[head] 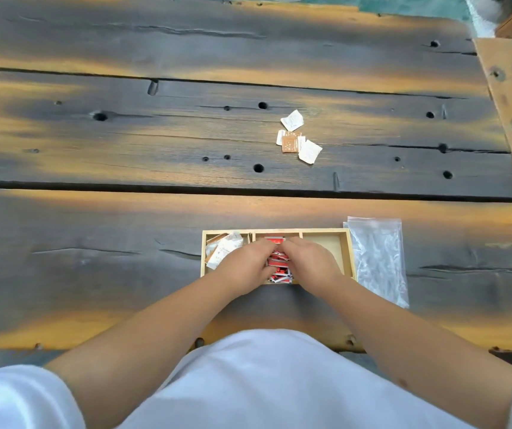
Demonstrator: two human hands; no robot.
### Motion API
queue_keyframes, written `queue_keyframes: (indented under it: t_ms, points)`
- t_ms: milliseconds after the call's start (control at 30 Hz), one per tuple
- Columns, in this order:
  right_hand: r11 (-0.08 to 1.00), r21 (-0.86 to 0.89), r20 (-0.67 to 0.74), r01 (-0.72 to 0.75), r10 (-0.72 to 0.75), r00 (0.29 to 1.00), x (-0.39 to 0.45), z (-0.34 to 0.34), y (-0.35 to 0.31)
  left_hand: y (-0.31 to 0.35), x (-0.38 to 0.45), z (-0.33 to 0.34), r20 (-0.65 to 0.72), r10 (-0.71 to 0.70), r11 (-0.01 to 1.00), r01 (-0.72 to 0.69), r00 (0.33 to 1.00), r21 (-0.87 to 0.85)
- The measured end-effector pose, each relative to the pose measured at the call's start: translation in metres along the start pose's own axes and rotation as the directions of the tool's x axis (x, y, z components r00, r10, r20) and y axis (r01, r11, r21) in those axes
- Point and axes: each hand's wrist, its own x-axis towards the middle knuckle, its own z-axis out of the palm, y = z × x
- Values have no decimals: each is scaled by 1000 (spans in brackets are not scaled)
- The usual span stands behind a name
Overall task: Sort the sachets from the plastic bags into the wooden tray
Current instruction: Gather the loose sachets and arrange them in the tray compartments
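Left hand [246, 264] and right hand [308, 261] both curled onto red sachets [276, 271] in wooden tray [351, 252] middle compartment: press flat, keep inside dividers, far loose sachets [298, 140] next.

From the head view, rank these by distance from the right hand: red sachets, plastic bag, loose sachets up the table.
1. Red sachets: middle compartment, touching the right hand.
2. Plastic bag: beside the tray, to the right.
3. Loose sachets: far up the table.

We see a white short-sleeved top [267, 382], plain, no print or logo. Sleeves end above the elbows at 7 and 5 o'clock; forearms, left hand [247, 263] and right hand [308, 261] bare, no watch/rings visible.
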Motion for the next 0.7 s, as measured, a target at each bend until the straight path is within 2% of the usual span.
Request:
queue_keyframes:
  t_ms: [100,200,467,700]
  points:
    - [999,7,49,36,-37,998,-3,-1,5,1,-7,3,21,53,981,-56,998,184]
    - [997,35,46,63,-65,997,-5,1,9,3,-10,7,-19,42,953,-34,999,302]
    - [986,132,107,101,-116,988,-7,8,24,10,-7,13,-61,11,945,10,998,326]
    - [987,99,103,124,-134,986,-7,12,28,7,-7,16,-75,9,948,15,997,319]
